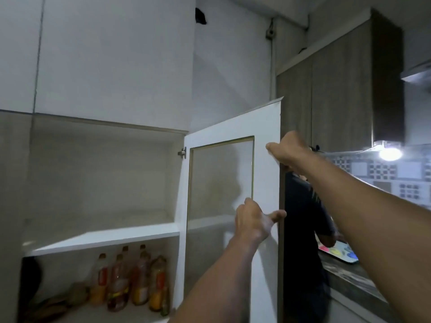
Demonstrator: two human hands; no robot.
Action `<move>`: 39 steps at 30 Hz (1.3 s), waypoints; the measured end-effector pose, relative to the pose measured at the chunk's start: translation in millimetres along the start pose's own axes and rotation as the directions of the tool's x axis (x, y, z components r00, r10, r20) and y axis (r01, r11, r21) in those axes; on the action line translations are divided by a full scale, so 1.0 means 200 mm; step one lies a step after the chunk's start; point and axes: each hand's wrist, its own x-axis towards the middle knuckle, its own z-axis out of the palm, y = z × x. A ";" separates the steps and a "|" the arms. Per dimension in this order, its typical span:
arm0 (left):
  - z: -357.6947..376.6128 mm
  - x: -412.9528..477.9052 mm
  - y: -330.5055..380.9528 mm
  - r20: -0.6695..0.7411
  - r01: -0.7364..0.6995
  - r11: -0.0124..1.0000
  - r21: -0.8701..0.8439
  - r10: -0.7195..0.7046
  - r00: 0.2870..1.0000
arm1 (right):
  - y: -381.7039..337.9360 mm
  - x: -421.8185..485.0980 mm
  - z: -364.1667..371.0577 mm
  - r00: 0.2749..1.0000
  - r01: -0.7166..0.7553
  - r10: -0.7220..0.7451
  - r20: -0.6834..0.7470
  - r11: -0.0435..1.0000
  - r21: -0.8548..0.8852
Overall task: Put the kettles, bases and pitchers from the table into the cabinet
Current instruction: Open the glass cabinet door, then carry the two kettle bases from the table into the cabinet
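Open cabinet (pixel 98 183) at left, both hands on its door (pixel 263 127), right hand (pixel 288 148) fingers clamped over door edge, left hand (pixel 253 220) fingers curled on lower edge, thumb out

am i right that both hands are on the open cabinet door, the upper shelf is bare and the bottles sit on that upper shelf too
Not quite. In the head view, both hands, left and right, do grip the open cabinet door, and the upper shelf is bare, but the bottles stand on the shelf below it.

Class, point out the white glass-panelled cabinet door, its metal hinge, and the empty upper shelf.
White glass-panelled cabinet door (pixel 265 127): head view, upper frame.
Metal hinge (pixel 182 152): head view, bracket.
Empty upper shelf (pixel 121 236): head view, front edge.
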 end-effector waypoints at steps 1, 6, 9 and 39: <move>0.07 0.02 0.02 0.004 0.000 1.000 0.013 0.000 1.000 | 0.06 0.04 -0.02 1.000 -0.006 0.006 0.021 1.000 -0.001; 0.37 0.17 0.09 0.003 -0.025 0.995 0.101 0.025 1.000 | 0.33 0.28 -0.07 0.999 -0.012 0.011 0.037 1.000 0.011; 0.48 0.23 0.12 -0.022 -0.039 0.991 0.127 0.042 0.999 | 0.43 0.36 -0.07 1.000 -0.012 0.011 0.028 0.999 0.042; -2.00 -0.92 -1.58 -0.747 0.743 0.576 0.341 -0.314 0.587 | -1.13 -1.56 1.95 0.436 0.556 -0.633 0.640 0.749 0.361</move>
